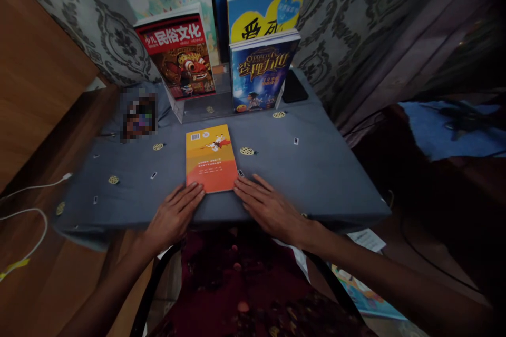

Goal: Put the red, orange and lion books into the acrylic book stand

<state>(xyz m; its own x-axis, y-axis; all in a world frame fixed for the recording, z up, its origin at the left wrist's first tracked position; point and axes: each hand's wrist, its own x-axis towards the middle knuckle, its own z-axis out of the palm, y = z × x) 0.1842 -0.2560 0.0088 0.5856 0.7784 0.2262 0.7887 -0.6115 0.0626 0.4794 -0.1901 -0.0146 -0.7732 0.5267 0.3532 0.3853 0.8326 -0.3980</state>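
A yellow-and-orange paperback book [211, 158] lies flat on the table, closed, with its barcode at the far left corner and its small print upside down to me. My left hand [177, 210] rests at its near left corner, fingers stretched out and fingertips touching the cover. On the other side, my right hand [266, 202] lies flat with extended fingers, the tips at the near right edge of the book. Neither hand is wrapped around it.
Behind stand a red-titled book [182, 58] and a blue book [259, 73] on clear stands, with taller books behind them. A black phone-like object [295, 87] lies right of these. The grey-blue tablecloth [316, 168] has pineapple prints. A white cable [35, 187] hangs at left.
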